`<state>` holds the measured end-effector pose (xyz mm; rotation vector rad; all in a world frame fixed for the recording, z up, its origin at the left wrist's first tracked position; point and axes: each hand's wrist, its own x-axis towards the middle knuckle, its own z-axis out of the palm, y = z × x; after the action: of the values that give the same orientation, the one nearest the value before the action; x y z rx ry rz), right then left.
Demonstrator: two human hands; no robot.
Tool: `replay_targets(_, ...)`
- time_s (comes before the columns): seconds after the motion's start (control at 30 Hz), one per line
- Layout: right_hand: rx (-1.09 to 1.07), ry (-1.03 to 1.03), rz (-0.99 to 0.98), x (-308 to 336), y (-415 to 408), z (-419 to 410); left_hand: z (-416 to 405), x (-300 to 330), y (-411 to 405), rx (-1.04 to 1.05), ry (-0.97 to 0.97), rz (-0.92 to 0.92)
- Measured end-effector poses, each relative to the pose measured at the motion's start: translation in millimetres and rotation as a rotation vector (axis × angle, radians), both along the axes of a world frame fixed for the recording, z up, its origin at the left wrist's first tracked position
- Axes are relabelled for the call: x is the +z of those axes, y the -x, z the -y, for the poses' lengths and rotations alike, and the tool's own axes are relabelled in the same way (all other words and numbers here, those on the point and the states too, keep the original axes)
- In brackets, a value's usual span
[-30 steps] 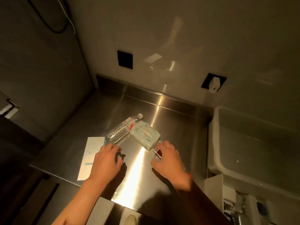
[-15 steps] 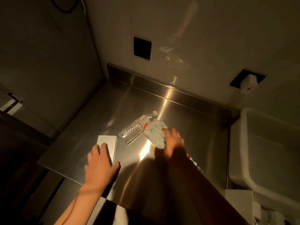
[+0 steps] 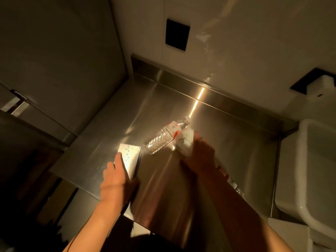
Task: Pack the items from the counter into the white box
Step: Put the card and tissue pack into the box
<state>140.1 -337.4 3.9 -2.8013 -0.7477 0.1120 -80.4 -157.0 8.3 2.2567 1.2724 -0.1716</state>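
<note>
My left hand [image 3: 116, 177] grips a flat white box with blue dots [image 3: 131, 159] and tilts it up off the steel counter [image 3: 236, 135]. My right hand [image 3: 200, 157] holds a white soft tissue pack [image 3: 184, 142]. A clear plastic water bottle [image 3: 163, 136] with a red-and-white label lies on its side just left of the pack. A second bottle [image 3: 231, 180] lies partly hidden under my right forearm. The white box [image 3: 291, 179], a large plastic tub, stands at the right edge of the counter.
A steel backsplash [image 3: 209, 82] runs along the far side of the counter. Two dark wall sockets sit above it, one [image 3: 177, 34] in the middle, one with a white plug [image 3: 316, 83] at right. A cabinet wall [image 3: 63, 70] closes the left side.
My left hand has moved onto the flat dotted box and lifted its edge. My right hand has closed round the tissue pack. The view has shifted left and closer.
</note>
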Motion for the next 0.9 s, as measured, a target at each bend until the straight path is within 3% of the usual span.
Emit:
replay_targets(0.17, -0.062, 0.111, -0.011, 2, 0, -3, -3, 3, 10, -0.001, -0.042, 0.004)
replay_targets(0.4, -0.081, 0.090, 0.106, 16, 6, 0, -7, 30, 12, -0.016, -0.098, 0.132)
replay_targets(0.57, -0.090, -0.065, -0.095, 54, -2, 17, 6, 56, 4, -0.087, -0.113, 0.272)
replay_targets(0.9, -0.187, -0.245, -0.029, 133, 37, 171, 108, 104, -49, -0.406, -0.067, 0.510)
